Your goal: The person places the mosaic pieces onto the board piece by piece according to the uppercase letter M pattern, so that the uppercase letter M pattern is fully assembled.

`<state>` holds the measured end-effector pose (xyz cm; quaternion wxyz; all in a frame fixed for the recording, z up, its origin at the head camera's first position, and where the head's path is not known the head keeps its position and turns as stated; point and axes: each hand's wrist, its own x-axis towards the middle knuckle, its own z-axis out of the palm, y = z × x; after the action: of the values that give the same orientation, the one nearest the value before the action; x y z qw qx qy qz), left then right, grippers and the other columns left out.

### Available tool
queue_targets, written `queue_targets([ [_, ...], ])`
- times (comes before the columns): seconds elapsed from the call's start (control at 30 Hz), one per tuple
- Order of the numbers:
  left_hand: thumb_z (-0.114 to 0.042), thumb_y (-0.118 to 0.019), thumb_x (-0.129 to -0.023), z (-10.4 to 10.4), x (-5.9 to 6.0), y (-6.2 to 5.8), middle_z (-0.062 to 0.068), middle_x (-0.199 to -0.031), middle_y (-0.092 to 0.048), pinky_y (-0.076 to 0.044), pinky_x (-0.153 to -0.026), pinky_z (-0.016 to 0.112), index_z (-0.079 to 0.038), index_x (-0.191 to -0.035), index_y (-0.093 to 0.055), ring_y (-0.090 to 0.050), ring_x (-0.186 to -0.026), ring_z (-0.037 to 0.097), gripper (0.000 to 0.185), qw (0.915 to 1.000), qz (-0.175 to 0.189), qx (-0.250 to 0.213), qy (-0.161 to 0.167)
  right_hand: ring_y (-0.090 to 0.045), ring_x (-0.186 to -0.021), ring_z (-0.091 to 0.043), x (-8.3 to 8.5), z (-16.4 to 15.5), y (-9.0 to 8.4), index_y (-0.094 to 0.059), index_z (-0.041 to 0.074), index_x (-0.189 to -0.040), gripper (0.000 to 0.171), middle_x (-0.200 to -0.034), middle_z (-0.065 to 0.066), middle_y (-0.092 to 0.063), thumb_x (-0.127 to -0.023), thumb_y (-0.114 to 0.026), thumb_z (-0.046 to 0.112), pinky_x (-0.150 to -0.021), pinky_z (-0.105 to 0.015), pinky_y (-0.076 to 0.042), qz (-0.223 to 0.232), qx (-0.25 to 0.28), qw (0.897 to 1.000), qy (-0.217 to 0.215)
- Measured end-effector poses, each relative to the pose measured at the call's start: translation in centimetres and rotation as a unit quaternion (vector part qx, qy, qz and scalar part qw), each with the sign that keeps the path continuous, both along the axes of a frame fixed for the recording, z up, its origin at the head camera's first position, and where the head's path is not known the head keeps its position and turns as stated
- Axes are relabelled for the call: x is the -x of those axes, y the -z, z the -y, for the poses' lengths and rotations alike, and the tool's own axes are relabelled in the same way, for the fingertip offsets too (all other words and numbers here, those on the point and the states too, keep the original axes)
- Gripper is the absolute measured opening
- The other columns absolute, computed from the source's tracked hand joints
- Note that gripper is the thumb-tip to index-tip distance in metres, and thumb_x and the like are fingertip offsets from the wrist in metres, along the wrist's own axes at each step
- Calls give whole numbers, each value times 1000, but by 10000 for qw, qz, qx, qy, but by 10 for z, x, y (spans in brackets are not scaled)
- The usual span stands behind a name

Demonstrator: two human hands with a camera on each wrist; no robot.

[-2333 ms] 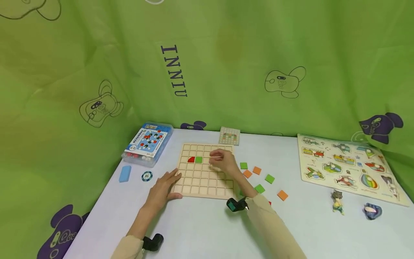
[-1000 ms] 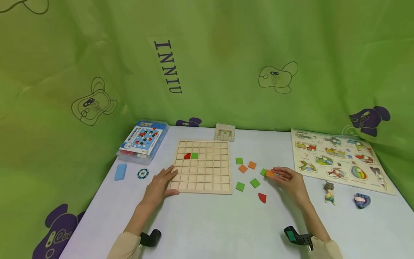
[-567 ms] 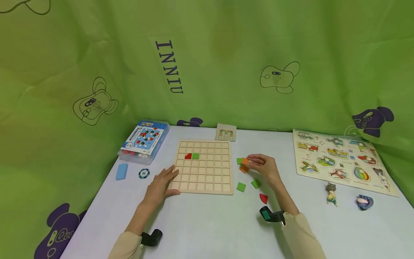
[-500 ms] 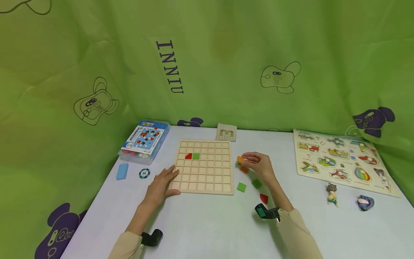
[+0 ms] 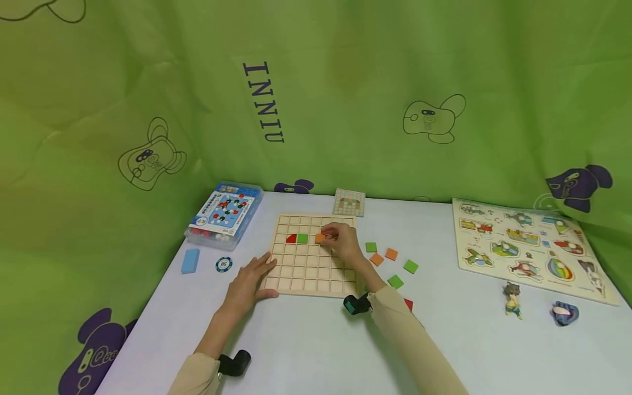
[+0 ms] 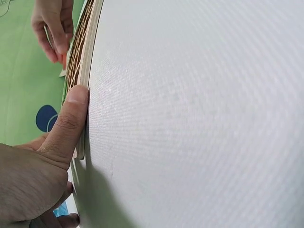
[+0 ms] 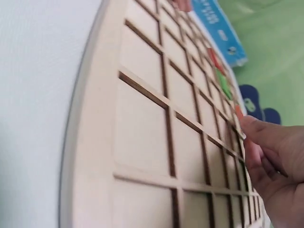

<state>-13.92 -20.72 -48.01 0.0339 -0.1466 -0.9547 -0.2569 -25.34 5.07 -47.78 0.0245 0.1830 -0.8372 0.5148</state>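
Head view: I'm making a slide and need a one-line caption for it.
Right hand pinches an orange tile over the wooden grid board; left hand steadies its corner.

Bare table (image 5: 321, 340) lies open along the lower middle of the frame, between the two forearms. Right of the grid board (image 5: 311, 274), loose tiles (image 5: 395, 281) scatter across the path. At the left, a blue box (image 5: 224, 214) and chip (image 5: 224, 264) crowd the board's edge.

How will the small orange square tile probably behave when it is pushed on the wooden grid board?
The orange tile, flat and thin, likely slides rather than rolls. Pinched by the right hand, it looks stiff and light. The wooden grid board ridges may catch it.
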Motion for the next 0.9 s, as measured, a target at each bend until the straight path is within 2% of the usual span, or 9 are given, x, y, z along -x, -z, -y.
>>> queue_targets([
  [0.1,-33,-79,-69,-1,0,0,17,-148,-39,-28,-100,71,-3,-135,-54,-34,-132,48,76,10000,-4,-14,13,-68,-83,-31,1,6,1,-65,-12,-106,29,-98,-23,-69,-78,-73,-9,-72,-33,-57,31,59,10000,-64],
  [0.3,-33,-79,-69,-2,2,0,16,-149,-39,-28,-101,70,-4,-135,-54,-33,-134,47,76,9999,4,-82,64,-69,-84,-31,1,11,1,-63,-12,-108,35,-98,-22,-68,-75,-75,-10,-73,-31,-58,50,159,9998,100],
  [0.5,-33,-79,-69,-1,2,1,17,-148,-39,-28,-100,70,-3,-135,-54,-33,-133,47,77,10000,-50,-44,22,-69,-86,-33,-2,1,-2,-62,-12,-107,32,-97,-22,-68,-78,-74,-8,-74,-31,-57,238,381,9990,39],
  [0.67,-31,-79,-69,-1,0,1,17,-148,-39,-26,-102,70,-2,-135,-54,-32,-134,47,76,9999,-49,-106,35,-67,-91,-35,-13,-34,-12,-62,-13,-112,32,-103,-25,-66,-82,-71,-6,-78,-31,-57,544,422,9976,48],
  [0.8,-32,-79,-69,-1,-1,1,18,-148,-39,-26,-102,70,-1,-134,-54,-32,-134,48,77,9999,-50,-109,16,-64,-97,-37,-28,-83,-20,-59,-12,-117,35,-110,-28,-64,-85,-69,-4,-80,-27,-55,740,444,9961,160],
  [0.9,-33,-78,-69,1,-2,0,17,-148,-39,-27,-101,70,-2,-135,-53,-32,-134,47,77,10000,-39,-35,9,-62,-102,-39,-44,-123,-19,-57,-12,-120,36,-114,-29,-62,-86,-67,-5,-80,-21,-54,772,480,9950,413],
])
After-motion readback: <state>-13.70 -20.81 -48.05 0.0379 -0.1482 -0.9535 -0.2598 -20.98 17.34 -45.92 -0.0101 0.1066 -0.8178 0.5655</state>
